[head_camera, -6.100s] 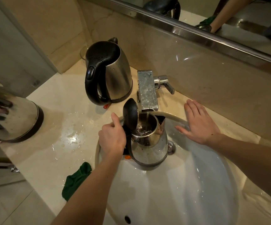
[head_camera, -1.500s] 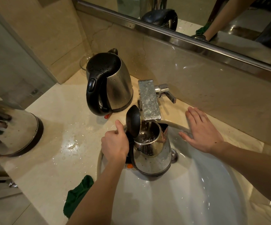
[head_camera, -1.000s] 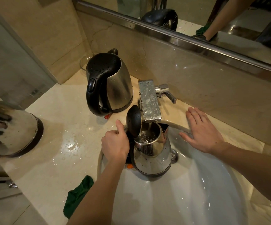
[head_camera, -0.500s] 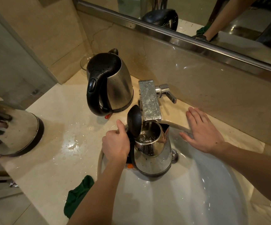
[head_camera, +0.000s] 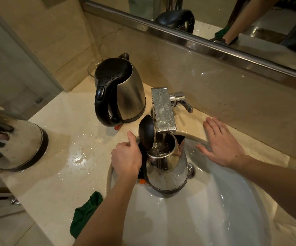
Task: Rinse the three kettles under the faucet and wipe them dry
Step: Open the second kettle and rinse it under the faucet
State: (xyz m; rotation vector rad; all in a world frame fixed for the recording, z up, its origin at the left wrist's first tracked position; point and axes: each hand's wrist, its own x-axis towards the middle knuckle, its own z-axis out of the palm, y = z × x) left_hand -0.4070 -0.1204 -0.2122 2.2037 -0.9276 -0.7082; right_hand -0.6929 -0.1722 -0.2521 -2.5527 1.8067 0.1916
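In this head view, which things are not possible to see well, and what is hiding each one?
Head view only:
1. Handle of the kettle in the sink: covered by the left hand gripping it.
2. Third kettle: cut off by the left edge; its top is out of frame.
3. Drain: partly behind the kettle in the sink.
4. Clear object behind the standing kettle: mostly hidden, too unclear to name.

— What finish am I reading off the faucet (head_camera: 163, 109)?
— From my screen, chrome, bright and droplet-spotted. The open kettle (head_camera: 168, 171) under it is polished steel, its lid (head_camera: 146, 133) matt black plastic. The closed kettle (head_camera: 126, 91) left of the faucet matches, wet-beaded.
— Below the faucet?
— I see a glossy white ceramic sink (head_camera: 188, 219), polished wet stone countertop (head_camera: 69, 157), soft green cloth (head_camera: 85, 213).
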